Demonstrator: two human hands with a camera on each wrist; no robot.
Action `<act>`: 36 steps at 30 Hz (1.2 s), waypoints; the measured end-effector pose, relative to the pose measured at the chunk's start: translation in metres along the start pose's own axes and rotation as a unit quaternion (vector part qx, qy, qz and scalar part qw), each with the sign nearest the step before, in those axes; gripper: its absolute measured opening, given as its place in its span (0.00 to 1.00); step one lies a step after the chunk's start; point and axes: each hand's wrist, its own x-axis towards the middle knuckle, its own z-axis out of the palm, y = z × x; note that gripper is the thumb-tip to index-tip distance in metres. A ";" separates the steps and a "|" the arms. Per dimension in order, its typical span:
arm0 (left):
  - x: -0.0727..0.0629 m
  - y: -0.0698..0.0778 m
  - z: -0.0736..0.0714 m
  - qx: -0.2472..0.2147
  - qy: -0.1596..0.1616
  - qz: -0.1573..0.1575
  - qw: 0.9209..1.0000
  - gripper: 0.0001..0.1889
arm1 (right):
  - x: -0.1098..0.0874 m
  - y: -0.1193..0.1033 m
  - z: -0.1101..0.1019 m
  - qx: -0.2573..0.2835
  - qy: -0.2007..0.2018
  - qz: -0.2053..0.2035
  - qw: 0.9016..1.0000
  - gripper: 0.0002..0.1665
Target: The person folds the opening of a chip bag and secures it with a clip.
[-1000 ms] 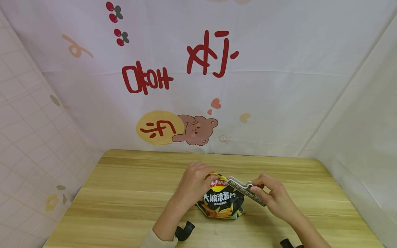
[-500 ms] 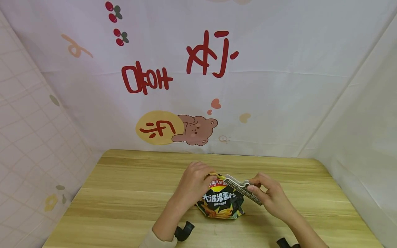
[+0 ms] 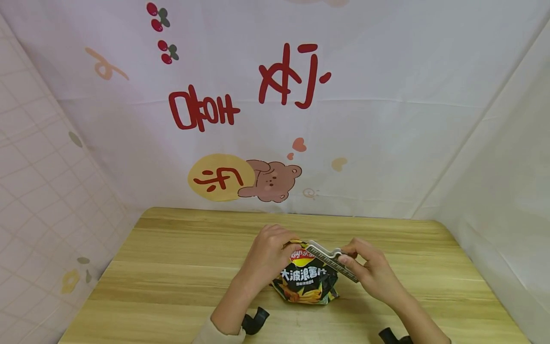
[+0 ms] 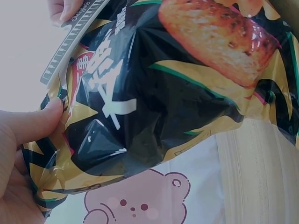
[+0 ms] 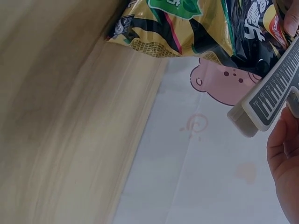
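A black and yellow bag of chips [image 3: 306,284] stands on the table with its printed front toward me. My left hand [image 3: 269,251] pinches the bag's upper left corner, its thumb on the front, as the left wrist view shows. With thumb and fingers, my right hand [image 3: 379,271] grips a long ruler-marked bag clip [image 3: 332,262] near its middle. Slanting down to the right, the clip lies across the bag's upper right edge, its upper end close to my left fingertips. In the right wrist view, the clip's free end [image 5: 243,122] sticks out past the bag.
Black curved pieces lie near the front of the wooden table [image 3: 180,267], one by my left wrist [image 3: 256,321] and one by my right forearm [image 3: 393,336]. Behind the table hangs a white printed cloth [image 3: 378,153], with more cloth at both sides.
My right hand and the bag clip have slid a little left and up along the bag's top edge, closer to my left hand. The left hand and bag stay almost still.
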 end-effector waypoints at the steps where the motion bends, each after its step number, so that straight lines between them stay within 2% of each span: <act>1: 0.000 0.000 0.000 0.000 -0.001 -0.003 1.000 0.06 | 0.001 0.000 0.000 0.001 0.000 0.000 1.000 0.24; 7: -0.001 0.001 0.000 0.000 -0.007 -0.016 1.000 0.07 | 0.005 -0.004 0.002 0.005 -0.006 0.006 1.000 0.24; 23: -0.001 0.001 0.000 0.004 -0.004 -0.010 1.000 0.08 | 0.013 -0.008 0.005 0.016 -0.010 -0.013 1.000 0.23; 30: 0.000 0.001 -0.001 0.005 -0.013 -0.025 1.000 0.10 | 0.016 -0.009 0.006 0.018 -0.015 -0.017 1.000 0.24; 36: -0.001 0.001 -0.002 0.003 -0.016 -0.025 1.000 0.11 | 0.019 -0.011 0.006 0.013 -0.020 -0.016 1.000 0.23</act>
